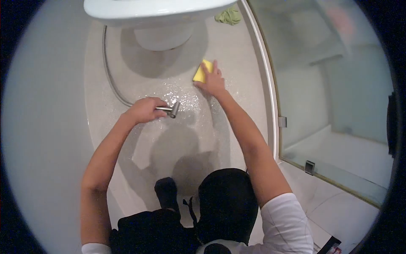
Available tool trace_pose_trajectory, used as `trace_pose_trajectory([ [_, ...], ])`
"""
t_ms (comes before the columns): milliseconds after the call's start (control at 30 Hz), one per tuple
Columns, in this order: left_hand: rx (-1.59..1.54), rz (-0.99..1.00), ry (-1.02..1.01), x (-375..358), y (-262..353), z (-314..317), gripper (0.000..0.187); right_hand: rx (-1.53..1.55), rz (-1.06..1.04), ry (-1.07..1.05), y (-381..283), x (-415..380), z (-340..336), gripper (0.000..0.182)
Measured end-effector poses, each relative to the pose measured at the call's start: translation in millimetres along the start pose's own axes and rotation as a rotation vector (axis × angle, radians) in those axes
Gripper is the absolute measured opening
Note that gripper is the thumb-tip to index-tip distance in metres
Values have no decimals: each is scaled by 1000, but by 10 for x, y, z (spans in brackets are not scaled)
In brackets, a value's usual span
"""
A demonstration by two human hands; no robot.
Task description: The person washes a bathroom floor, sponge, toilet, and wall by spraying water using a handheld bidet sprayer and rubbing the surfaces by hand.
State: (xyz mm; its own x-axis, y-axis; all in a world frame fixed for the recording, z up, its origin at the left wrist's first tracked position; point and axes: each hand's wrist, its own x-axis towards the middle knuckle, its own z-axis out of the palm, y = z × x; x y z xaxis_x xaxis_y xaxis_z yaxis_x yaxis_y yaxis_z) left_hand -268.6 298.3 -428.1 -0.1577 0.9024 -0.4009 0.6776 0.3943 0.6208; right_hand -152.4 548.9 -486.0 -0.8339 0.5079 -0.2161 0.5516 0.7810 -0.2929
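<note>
Head view, looking down at a wet bathroom floor (139,139) in front of a toilet (156,12). The left hand (144,110) is closed around the handle of a metal spray head (171,110), whose nozzle is pointed at the floor; its flexible hose (111,80) is seen curving away past the toilet base. The right hand (212,80) is laid flat, fingers spread, on a yellow sponge (203,71) that is pressed to the floor just beside the toilet base. The sponge is judged light, soft and compressible, likely slippery when soaked, and best held by its long edges or pushed from above with the palm. The spray head is judged rigid and smooth, slick when wet, and best held around the handle. A green cloth (228,17) lies beside the toilet; a glass shower screen (330,93) stands at the right.
</note>
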Motion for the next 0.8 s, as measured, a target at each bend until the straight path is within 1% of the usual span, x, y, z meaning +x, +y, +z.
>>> trace_pose_trajectory([
  [33,-20,35,7,30,94,-3,37,-22,9,-63,-50,48,26,71],
  [67,-14,38,8,57,173,-22,37,-20,11,-57,-53,72,105,71],
  [133,-44,56,18,62,281,-57,36,-261,-56,-18,-50,107,283,57],
  [167,-27,80,72,41,325,-43,35,-303,-87,-29,-56,13,161,50],
  [200,-26,82,81,52,355,-37,35,-309,-91,-22,130,69,267,50],
  [233,-18,96,139,6,369,-1,34,-268,-95,51,277,104,395,50],
  [267,-8,112,191,-1,398,17,34,-223,-94,123,305,84,358,50],
  [300,-11,119,195,7,414,11,34,-224,-12,66,345,88,306,51],
  [333,-27,167,222,28,426,-3,33,-230,-8,66,365,92,285,51],
  [367,-53,220,247,67,401,-4,32,-336,-28,6,371,101,284,49],
  [400,-59,226,244,110,412,-16,32,-434,-50,-53,371,108,269,47],
  [433,-92,248,217,141,421,-6,32,-444,-45,-55,356,107,270,47],
  [500,-146,277,185,208,347,56,32,-58,-69,-4,387,123,403,48],
  [533,-145,276,191,217,371,61,31,-58,-66,-6,424,95,420,48],
  [600,-132,272,197,214,421,73,31,-7,-217,57,570,34,439,50],
  [633,-137,274,219,210,406,95,30,-1,-217,63,635,12,452,50],
  [700,-125,271,235,210,452,84,30,-32,-273,48,710,-19,404,63],
  [733,-119,224,222,199,457,85,30,-24,-273,53,715,-53,414,63],
  [767,-115,179,210,199,458,81,30,-71,-150,32,589,-164,325,72],
  [800,-109,175,213,178,478,80,30,-117,-33,12,512,-259,288,83],
])
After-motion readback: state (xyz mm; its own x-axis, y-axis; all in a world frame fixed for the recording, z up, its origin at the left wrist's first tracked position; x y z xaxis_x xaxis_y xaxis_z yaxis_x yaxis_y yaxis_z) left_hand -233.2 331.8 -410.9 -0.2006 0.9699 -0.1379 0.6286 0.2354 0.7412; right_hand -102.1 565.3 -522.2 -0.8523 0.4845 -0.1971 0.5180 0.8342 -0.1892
